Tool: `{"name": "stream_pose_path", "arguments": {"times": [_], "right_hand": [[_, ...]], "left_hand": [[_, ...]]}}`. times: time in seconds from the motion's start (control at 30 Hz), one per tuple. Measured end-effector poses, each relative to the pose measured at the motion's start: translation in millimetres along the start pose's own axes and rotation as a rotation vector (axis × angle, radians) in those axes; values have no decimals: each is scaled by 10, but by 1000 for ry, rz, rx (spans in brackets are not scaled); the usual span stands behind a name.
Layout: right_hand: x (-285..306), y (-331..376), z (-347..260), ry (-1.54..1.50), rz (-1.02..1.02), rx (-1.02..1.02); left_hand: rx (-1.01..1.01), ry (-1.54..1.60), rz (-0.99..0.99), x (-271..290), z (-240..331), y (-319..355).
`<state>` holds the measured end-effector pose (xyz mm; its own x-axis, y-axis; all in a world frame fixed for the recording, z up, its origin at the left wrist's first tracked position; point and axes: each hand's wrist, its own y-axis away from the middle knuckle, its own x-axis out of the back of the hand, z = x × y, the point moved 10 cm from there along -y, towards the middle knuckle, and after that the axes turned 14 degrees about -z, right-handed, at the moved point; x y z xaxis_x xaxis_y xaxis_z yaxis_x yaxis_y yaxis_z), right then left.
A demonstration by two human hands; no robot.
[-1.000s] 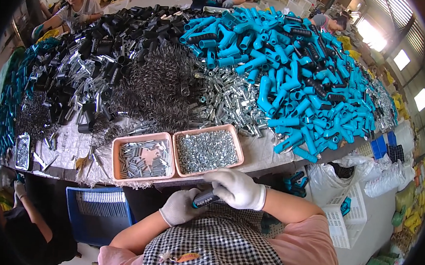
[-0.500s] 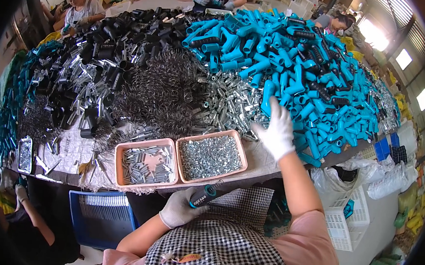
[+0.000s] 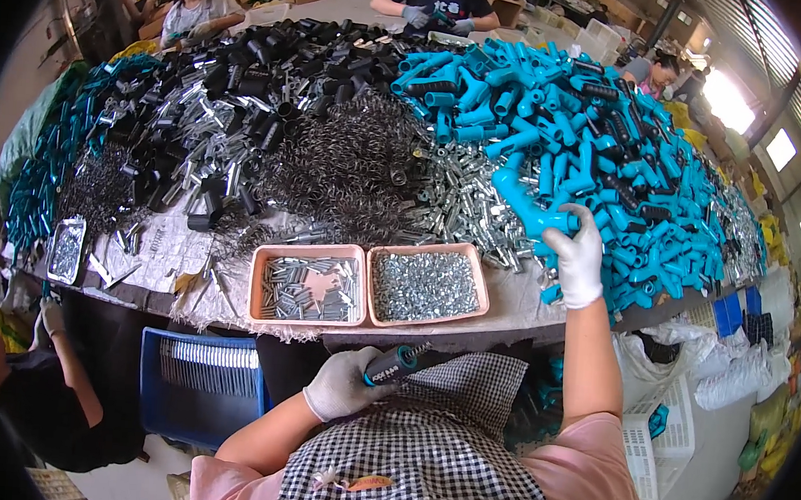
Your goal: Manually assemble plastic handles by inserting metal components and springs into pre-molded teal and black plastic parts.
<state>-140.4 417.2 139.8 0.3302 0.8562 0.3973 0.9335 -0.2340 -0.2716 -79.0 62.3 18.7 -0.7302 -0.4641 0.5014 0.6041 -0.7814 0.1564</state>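
Observation:
My left hand [image 3: 343,383], in a white glove, is closed round a black cylindrical grip [image 3: 390,367] with teal trim. A coil spring [image 3: 420,350] sticks out of its upper right end. The grip is held low, in front of the checked apron. Farther out on the right, my gloved right hand [image 3: 576,267] has its thumb and fingers closed on a teal plastic handle housing [image 3: 524,203], a branched tube. That housing is at the left edge of the teal housing pile [image 3: 651,189], above loose metal pins [image 3: 469,199].
Dark springs [image 3: 341,172] and black sleeves [image 3: 247,49] are heaped left of the metal pins. Two pink trays stand at the table edge, one with pins [image 3: 254,288], one with small metal parts [image 3: 483,293]. Below are a blue crate [image 3: 203,417] and a white basket [image 3: 682,409]. Several people work nearby.
My right hand has gone from reaching open toward the pile to gripping a teal handle housing. The left hand still holds the black grip. The whole view has shifted slightly.

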Motion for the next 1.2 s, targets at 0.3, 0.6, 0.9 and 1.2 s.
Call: {"name": "stream_pose_path", "arguments": {"times": [0.3, 0.6, 0.9, 1.2], "right_hand": [[-1266, 1467, -64, -286, -1017, -204], [-1889, 2308, 470, -1191, -718, -686], [-1540, 1722, 0, -182, -843, -344], [-1876, 1830, -964, 476, -1047, 771]], "left_hand": [[4, -43, 35, 64, 9, 131], [76, -450, 129, 277, -212, 277], [20, -677, 13, 143, -154, 316], [94, -290, -377, -220, -96, 257]]}}
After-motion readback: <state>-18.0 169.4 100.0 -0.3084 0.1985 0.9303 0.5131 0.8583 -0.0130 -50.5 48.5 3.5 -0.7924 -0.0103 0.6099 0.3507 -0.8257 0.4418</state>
